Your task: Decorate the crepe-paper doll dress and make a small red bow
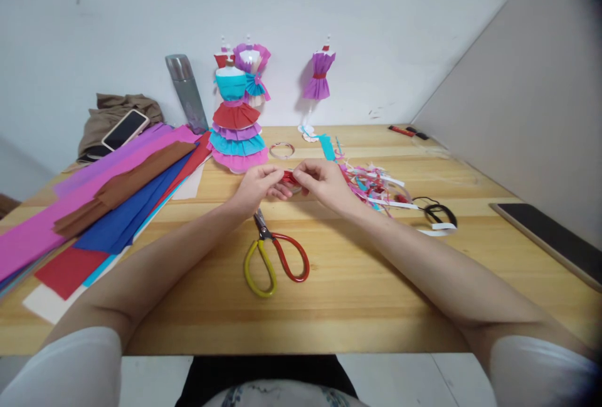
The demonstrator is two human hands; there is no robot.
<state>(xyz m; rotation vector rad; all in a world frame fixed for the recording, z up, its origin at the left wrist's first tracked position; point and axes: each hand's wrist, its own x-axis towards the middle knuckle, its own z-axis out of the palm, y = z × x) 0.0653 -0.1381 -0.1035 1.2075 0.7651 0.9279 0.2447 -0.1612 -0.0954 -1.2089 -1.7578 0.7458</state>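
Note:
Both hands meet over the middle of the table, pinching a small piece of red crepe paper [288, 177] between them. My left hand [259, 187] has its thumb and forefinger closed on the paper's left end, the other fingers curled below. At the right end, the fingertips of my right hand [324, 182] are pressed together on it. Part of the red piece is hidden by the fingers. Just below my left hand lie scissors [264, 233] with one yellow and one red handle, blades pointing away from me.
Behind stand small dress forms in paper dresses, a tiered one [237, 115] and a purple one [320, 78]. Crepe paper sheets [126, 194], a phone [126, 130] and a flask [187, 93] are left. Right are paper scraps [371, 184], black cord [441, 214] and a dark flat device [550, 231].

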